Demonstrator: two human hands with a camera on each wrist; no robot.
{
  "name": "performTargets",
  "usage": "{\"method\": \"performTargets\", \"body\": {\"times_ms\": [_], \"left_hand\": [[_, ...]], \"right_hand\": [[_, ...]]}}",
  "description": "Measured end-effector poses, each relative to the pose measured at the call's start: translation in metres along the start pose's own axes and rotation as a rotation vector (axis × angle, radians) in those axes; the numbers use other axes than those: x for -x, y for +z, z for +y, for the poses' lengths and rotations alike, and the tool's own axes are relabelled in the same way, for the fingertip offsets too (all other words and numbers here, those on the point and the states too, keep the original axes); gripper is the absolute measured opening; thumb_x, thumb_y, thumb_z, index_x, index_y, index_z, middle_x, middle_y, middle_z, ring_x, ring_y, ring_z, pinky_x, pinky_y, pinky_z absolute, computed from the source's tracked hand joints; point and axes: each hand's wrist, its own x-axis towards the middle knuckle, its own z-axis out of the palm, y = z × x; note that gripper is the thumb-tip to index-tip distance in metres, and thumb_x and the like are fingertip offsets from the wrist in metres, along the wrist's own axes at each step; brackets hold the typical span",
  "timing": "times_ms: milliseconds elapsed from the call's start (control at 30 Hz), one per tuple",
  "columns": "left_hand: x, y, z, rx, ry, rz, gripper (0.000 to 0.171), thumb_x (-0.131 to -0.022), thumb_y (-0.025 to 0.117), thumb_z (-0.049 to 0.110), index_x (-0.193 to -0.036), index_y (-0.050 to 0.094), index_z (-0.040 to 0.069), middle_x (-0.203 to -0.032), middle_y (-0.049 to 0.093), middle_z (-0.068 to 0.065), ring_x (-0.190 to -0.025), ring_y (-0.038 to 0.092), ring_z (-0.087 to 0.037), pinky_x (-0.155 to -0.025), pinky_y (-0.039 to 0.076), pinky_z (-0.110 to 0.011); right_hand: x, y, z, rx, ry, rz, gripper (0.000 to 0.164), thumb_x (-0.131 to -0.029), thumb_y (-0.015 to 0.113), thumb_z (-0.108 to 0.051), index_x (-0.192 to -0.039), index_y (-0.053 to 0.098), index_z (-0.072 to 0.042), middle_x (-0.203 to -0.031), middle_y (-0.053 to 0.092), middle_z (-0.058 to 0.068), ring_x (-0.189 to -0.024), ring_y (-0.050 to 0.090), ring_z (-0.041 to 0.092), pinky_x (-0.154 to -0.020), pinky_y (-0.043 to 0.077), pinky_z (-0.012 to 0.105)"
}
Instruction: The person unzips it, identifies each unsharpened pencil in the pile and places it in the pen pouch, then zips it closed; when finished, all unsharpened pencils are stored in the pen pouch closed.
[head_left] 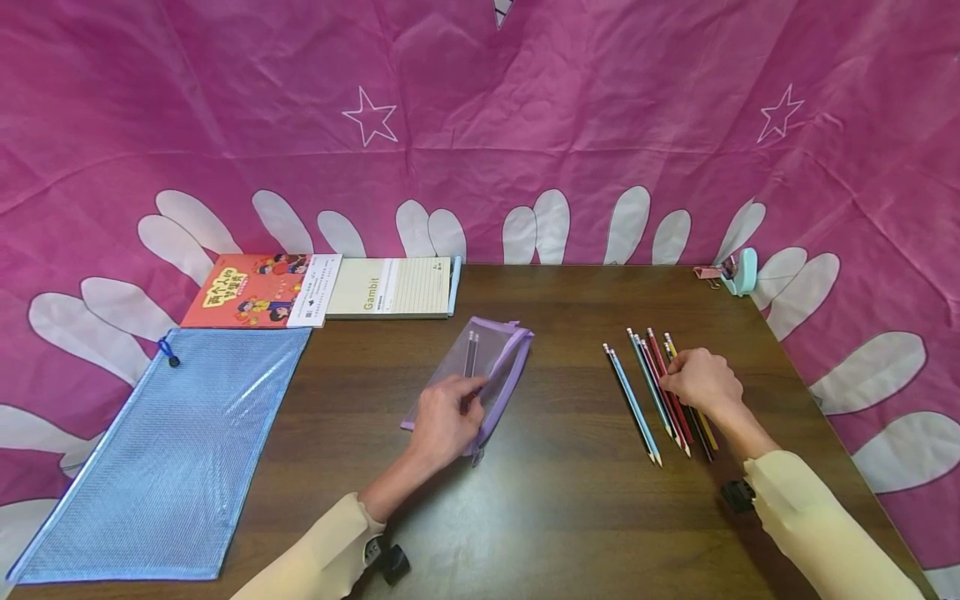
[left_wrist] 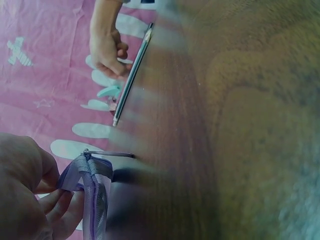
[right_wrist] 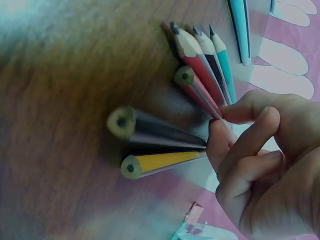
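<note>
A purple mesh zip pencil case (head_left: 448, 365) lies on the table with two pencils (head_left: 471, 354) showing through it. My left hand (head_left: 447, 421) grips its edge between thumb and fingers, near the zip end in the left wrist view. On the right, my right hand (head_left: 703, 382) is over a loose row of pencils. Its thumb and forefinger pinch a red pencil (right_wrist: 197, 91), seen close in the right wrist view. Beside that pencil lie a black pencil (right_wrist: 160, 134) and a yellow pencil (right_wrist: 165, 161). Light-blue pencils (head_left: 633, 406) form the row's left side.
At the left is a large blue mesh bag (head_left: 172, 450). Behind it, an orange book (head_left: 225, 292) overlaps a lined Gambit notebook (head_left: 420, 292). A mint-green object (head_left: 744, 273) and a pink clip (head_left: 707, 273) sit at the back right, by the pink cloth backdrop (head_left: 480, 108).
</note>
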Motion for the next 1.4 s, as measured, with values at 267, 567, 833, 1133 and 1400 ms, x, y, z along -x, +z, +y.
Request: {"method": "performTargets", "body": {"times_ms": [267,567,833,1133,1400], "left_hand": [[0.0,0.0,0.0,0.004,0.014,0.008,0.032,-0.072,0.066,-0.009,-0.102,0.077,-0.001,-0.085,0.071,-0.009,-0.065,0.06,-0.014,-0.056,0.049,-0.028],[0.001,-0.001,0.0,0.007,0.007,0.007,0.032,-0.073,0.067,-0.009,-0.102,0.077,-0.001,-0.084,0.071,-0.009,-0.065,0.06,-0.015,-0.056,0.049,-0.028],[0.001,0.0,0.0,0.005,0.013,0.018,0.032,-0.072,0.067,-0.009,-0.101,0.077,0.0,-0.084,0.071,-0.009,-0.064,0.06,-0.014,-0.056,0.05,-0.028],[0.0,0.002,-0.001,-0.006,0.031,0.035,0.03,-0.072,0.066,-0.009,-0.099,0.077,-0.001,-0.082,0.071,-0.009,-0.065,0.059,-0.015,-0.057,0.05,-0.032],[0.0,0.002,-0.002,0.005,0.053,0.051,0.031,-0.071,0.065,-0.01,-0.098,0.077,-0.002,-0.082,0.071,-0.01,-0.064,0.059,-0.013,-0.056,0.049,-0.03]], "right_hand": [[0.002,-0.003,0.001,-0.048,0.028,0.001,0.025,-0.09,0.071,-0.024,-0.092,0.064,0.0,-0.075,0.062,0.009,-0.066,0.056,0.023,-0.054,0.039,0.035],[0.005,-0.008,-0.001,-0.153,-0.029,0.012,0.03,-0.09,0.069,-0.023,-0.095,0.059,0.005,-0.079,0.062,0.013,-0.065,0.059,0.022,-0.055,0.049,0.033],[0.006,-0.004,-0.007,-0.293,-0.045,0.018,0.025,-0.09,0.065,-0.018,-0.097,0.057,0.005,-0.078,0.065,0.009,-0.061,0.056,0.019,-0.053,0.049,0.032],[0.009,0.0,-0.019,-0.499,-0.019,-0.031,0.016,-0.086,0.061,-0.01,-0.094,0.052,0.001,-0.068,0.059,0.005,-0.051,0.048,0.011,-0.043,0.039,0.025],[0.009,0.003,-0.027,-0.525,-0.034,-0.05,0.017,-0.087,0.06,-0.009,-0.097,0.053,0.003,-0.07,0.058,0.01,-0.05,0.047,0.012,-0.043,0.038,0.025]]}}
